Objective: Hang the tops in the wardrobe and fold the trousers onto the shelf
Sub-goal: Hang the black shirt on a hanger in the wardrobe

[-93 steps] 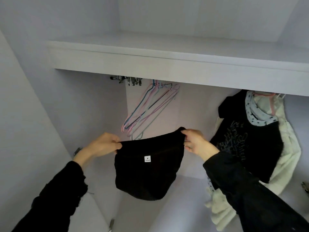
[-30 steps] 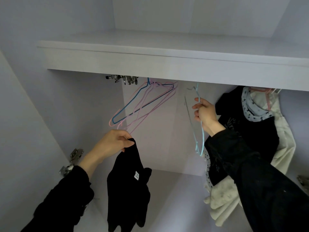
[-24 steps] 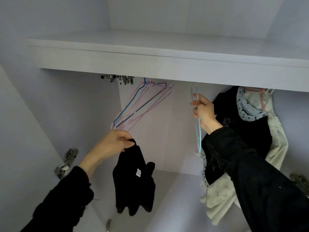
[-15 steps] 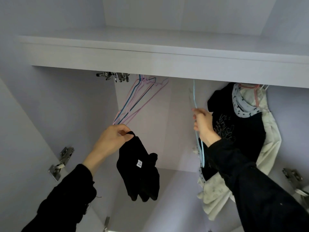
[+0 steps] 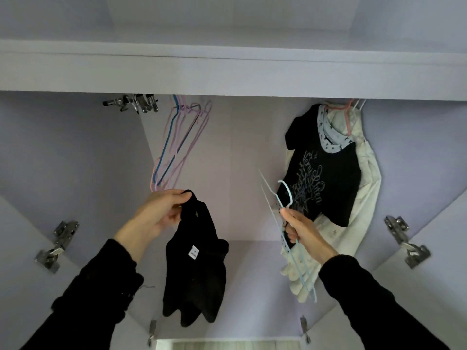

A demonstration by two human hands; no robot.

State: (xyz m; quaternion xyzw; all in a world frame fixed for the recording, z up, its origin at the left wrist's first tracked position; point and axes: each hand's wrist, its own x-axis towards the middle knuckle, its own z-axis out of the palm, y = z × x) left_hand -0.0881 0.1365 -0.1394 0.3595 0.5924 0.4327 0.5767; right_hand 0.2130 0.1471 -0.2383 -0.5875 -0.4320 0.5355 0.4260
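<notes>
Lilac wardrobe [image 5: 75, 152]; black top [image 5: 194, 269], unreadable white label [image 5: 193, 252].

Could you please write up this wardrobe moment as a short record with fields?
left hand: left hand pinches the black fabric top, which dangles bunched
right hand: right hand grips the light-blue wire hanger, off the rail
spare hangers: pink and blue wire hangers hanging under the shelf
already hung: black printed T-shirt, cream garment behind it
shelf: white wooden shelf above
</notes>
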